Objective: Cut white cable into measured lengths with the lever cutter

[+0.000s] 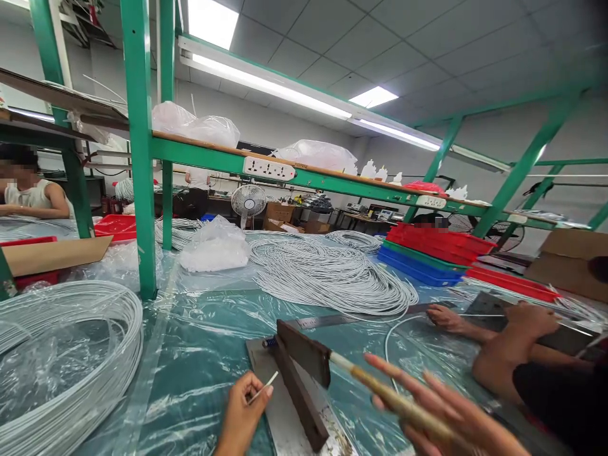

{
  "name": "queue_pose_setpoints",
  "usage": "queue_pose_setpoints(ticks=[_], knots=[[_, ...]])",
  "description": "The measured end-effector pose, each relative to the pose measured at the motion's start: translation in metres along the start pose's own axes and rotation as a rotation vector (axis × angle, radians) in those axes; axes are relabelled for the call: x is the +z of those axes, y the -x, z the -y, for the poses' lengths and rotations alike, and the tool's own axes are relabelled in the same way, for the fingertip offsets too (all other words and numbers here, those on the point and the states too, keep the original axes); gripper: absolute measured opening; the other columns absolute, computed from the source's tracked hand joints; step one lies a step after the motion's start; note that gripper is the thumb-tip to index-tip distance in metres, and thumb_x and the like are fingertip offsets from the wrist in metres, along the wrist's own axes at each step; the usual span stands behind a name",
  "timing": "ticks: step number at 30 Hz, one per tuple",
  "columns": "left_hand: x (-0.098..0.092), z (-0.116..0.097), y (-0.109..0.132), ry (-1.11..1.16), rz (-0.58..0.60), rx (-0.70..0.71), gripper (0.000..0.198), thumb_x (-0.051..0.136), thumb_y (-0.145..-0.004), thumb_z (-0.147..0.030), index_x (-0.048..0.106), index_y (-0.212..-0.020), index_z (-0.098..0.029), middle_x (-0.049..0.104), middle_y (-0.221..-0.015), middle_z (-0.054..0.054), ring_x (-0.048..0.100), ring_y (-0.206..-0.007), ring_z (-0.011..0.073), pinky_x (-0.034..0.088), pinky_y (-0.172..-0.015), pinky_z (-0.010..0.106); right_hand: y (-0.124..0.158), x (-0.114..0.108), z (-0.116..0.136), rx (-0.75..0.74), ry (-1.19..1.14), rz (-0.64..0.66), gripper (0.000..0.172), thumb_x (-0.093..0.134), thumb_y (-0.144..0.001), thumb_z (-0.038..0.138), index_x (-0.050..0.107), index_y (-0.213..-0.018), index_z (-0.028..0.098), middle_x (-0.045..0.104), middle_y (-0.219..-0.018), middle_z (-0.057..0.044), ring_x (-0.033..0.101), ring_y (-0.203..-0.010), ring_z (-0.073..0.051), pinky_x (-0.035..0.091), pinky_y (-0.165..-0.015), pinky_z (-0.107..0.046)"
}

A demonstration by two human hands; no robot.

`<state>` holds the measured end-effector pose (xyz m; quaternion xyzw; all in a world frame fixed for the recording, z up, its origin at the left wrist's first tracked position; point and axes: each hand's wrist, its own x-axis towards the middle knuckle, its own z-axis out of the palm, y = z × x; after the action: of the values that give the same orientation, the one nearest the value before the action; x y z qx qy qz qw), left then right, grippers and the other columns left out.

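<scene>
you are pinching a short wire piece (263, 387) between thumb and fingertips of your left hand (241, 415), low at the near edge of the worktop (209, 342), just beside the cutter (297, 380) on its metal base. the piece is thin and white, and it is probably feather-light and a little springy, so a fingertip pinch near its middle is likely suiting it better than a full grip; squeezed hard at one end, it could flick away or bend. your right hand (441, 415) is lying along the cutter handle (394, 400) with the fingers spread wide and only loosely over it, not wrapped. the handle looks like a stiff, wrapped stick, and the blade end is raised off the base, so the safe hold is probably far back on the handle, away from the dark blade. a steel ruler (332, 320) is lying just beyond the cutter. big wire coils (327, 275) are sitting further back and to your left; they look floppy and tangle-prone, and the plastic sheet under everything looks slick. a co-worker's hands (479, 323) are resting on the worktop to your right, well apart from yours.
</scene>
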<state>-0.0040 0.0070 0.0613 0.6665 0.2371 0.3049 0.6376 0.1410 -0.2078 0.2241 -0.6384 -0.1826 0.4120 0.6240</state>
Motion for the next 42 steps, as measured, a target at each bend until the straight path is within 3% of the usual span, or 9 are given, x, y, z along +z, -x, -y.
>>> queue_pose_setpoints(ticks=[5, 9, 15, 22, 29, 33, 35, 39, 42], knots=[[-0.008, 0.017, 0.012, -0.092, -0.150, 0.079, 0.051, 0.047, -0.073, -0.068, 0.048, -0.060, -0.019, 0.035, -0.051, -0.006, 0.035, -0.050, 0.0106, 0.024, -0.051, 0.022, -0.053, 0.048, 0.085, -0.106, -0.207, 0.134, 0.069, 0.027, -0.081, 0.066, 0.048, -0.124, 0.016, 0.064, -0.105, -0.018, 0.063, -0.095, -0.023, 0.051, -0.074, -0.029], [-0.008, 0.027, 0.010, -0.143, -0.141, 0.099, 0.053, 0.044, -0.073, -0.070, 0.049, -0.060, -0.019, 0.033, -0.047, -0.006, 0.032, -0.045, 0.0095, 0.022, -0.048, 0.022, -0.127, 0.076, 0.118, -0.175, -0.084, 0.226, 0.064, 0.025, -0.086, 0.062, 0.038, -0.132, 0.019, 0.067, -0.093, -0.015, 0.066, -0.088, -0.021, 0.051, -0.073, -0.029], [-0.012, 0.020, 0.006, -0.139, -0.160, 0.055, 0.058, 0.042, -0.069, -0.076, 0.045, -0.058, -0.019, 0.029, -0.048, -0.007, 0.030, -0.045, 0.0091, 0.020, -0.047, 0.022, -0.220, 0.103, 0.128, -0.142, 0.099, 0.119, 0.059, 0.037, -0.087, 0.055, 0.031, -0.133, 0.017, 0.068, -0.081, -0.013, 0.067, -0.070, -0.017, 0.052, -0.063, -0.025], [-0.012, 0.017, 0.005, -0.072, -0.203, 0.020, 0.057, 0.045, -0.066, -0.077, 0.046, -0.060, -0.020, 0.024, -0.049, -0.008, 0.026, -0.046, 0.0094, 0.020, -0.047, 0.022, -0.273, 0.123, 0.110, -0.122, 0.158, 0.021, 0.048, 0.043, -0.088, 0.050, 0.042, -0.121, 0.015, 0.069, -0.081, -0.012, 0.066, -0.065, -0.016, 0.050, -0.060, -0.025], [-0.038, 0.004, -0.005, 0.059, -0.304, 0.038, 0.052, 0.056, -0.065, -0.069, 0.062, -0.066, -0.017, 0.055, -0.062, 0.001, 0.049, -0.064, 0.0160, 0.038, -0.060, 0.022, -0.222, 0.130, 0.082, -0.275, 0.145, 0.097, 0.033, 0.045, -0.088, 0.036, 0.044, -0.118, 0.023, 0.068, -0.094, -0.006, 0.064, -0.070, -0.009, 0.046, -0.063, -0.018], [-0.050, -0.023, -0.005, 0.345, -0.415, -0.045, 0.058, 0.065, -0.055, -0.070, 0.063, -0.075, -0.015, 0.044, -0.051, -0.005, 0.037, -0.047, 0.0089, 0.030, -0.045, 0.019, -0.149, 0.128, 0.012, -0.147, 0.270, 0.434, 0.030, 0.059, -0.077, 0.039, 0.062, -0.087, 0.011, 0.066, -0.064, -0.005, 0.059, -0.047, -0.011, 0.042, -0.048, -0.020], [-0.044, -0.046, -0.002, 0.535, -0.415, -0.056, 0.056, 0.069, -0.054, -0.067, 0.061, -0.077, -0.016, 0.038, -0.048, -0.008, 0.029, -0.043, 0.0054, 0.026, -0.041, 0.016, -0.117, 0.125, -0.033, -0.036, 0.360, 0.688, 0.039, 0.065, -0.071, 0.045, 0.062, -0.096, 0.015, 0.065, -0.062, -0.002, 0.059, -0.047, -0.012, 0.042, -0.045, -0.020], [-0.014, -0.097, 0.005, 0.805, -0.363, 0.023, 0.049, 0.075, -0.053, -0.059, 0.058, -0.072, -0.017, 0.041, -0.050, -0.008, 0.031, -0.042, 0.0039, 0.029, -0.041, 0.015, -0.081, 0.122, -0.102, -0.114, 0.299, 0.645, 0.033, 0.058, -0.078, 0.050, 0.059, -0.102, 0.028, 0.064, -0.076, 0.001, 0.061, -0.062, -0.015, 0.048, -0.049, -0.025], [0.003, -0.120, 0.008, 0.735, -0.284, 0.085, 0.049, 0.071, -0.058, -0.060, 0.060, -0.080, -0.018, 0.056, -0.062, -0.001, 0.049, -0.055, 0.0093, 0.042, -0.052, 0.018, -0.074, 0.120, -0.117, -0.173, 0.217, 0.515, 0.029, 0.050, -0.086, 0.047, 0.060, -0.097, 0.022, 0.063, -0.083, -0.003, 0.060, -0.068, -0.014, 0.050, -0.056, -0.026]])
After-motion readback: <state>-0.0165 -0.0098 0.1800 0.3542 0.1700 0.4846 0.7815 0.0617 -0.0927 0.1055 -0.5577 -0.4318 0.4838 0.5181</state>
